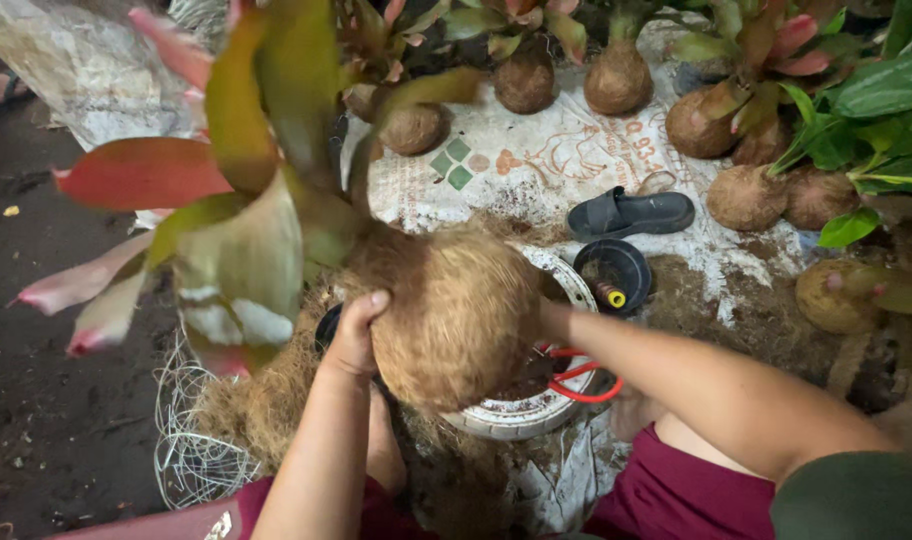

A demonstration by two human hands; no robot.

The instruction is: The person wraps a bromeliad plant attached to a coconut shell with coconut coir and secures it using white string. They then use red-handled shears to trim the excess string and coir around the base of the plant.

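Observation:
I hold up a plant whose roots are wrapped in a round ball of brown coconut fibre [456, 320]. Its red and green leaves [236, 190] fill the upper left, blurred and close to the camera. My left hand [354, 335] presses against the ball's left side, thumb on top. My right hand is behind the ball's right side; only the wrist and forearm [616, 345] show. The ball hangs above a white bowl [536, 410] holding soil.
Red-handled scissors [581, 380] lie at the bowl. Loose fibre [256, 400] and a wire tangle [191, 460] sit lower left. A black sandal [631, 212], a black pot [616, 272] and several finished fibre balls with plants [746, 195] rest on a printed white sack [536, 160].

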